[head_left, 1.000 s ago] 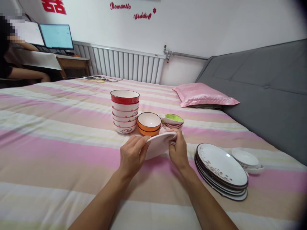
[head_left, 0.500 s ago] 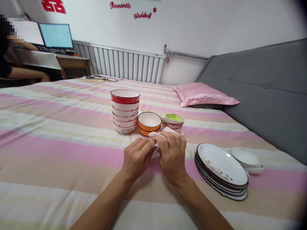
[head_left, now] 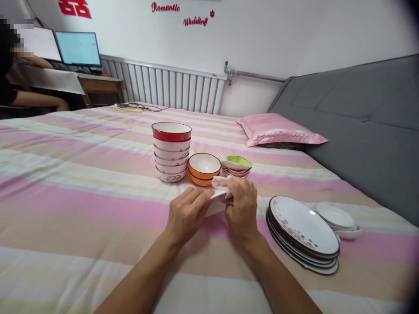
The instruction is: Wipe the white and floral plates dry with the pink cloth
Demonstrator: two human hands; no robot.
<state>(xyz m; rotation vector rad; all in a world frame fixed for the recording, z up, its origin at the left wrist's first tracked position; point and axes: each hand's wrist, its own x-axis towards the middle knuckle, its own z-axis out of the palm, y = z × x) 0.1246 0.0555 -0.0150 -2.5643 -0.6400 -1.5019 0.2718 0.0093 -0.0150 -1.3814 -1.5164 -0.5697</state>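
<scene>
I've got my left hand (head_left: 187, 214) pinching the edge of a white dish (head_left: 216, 208), tilted and mostly hidden; my right hand (head_left: 242, 206) is clamped on a pale cloth (head_left: 220, 182) against the far side; both hands sit close together above the striped bed (head_left: 98, 226); orange bowls (head_left: 200, 178) stand just beyond, beside the tall bowl stack (head_left: 172, 155); the plates (head_left: 304, 226) lie off to the right.

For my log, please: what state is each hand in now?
Left hand: closed on a white dish.
Right hand: closed, holding a white cloth.
</scene>
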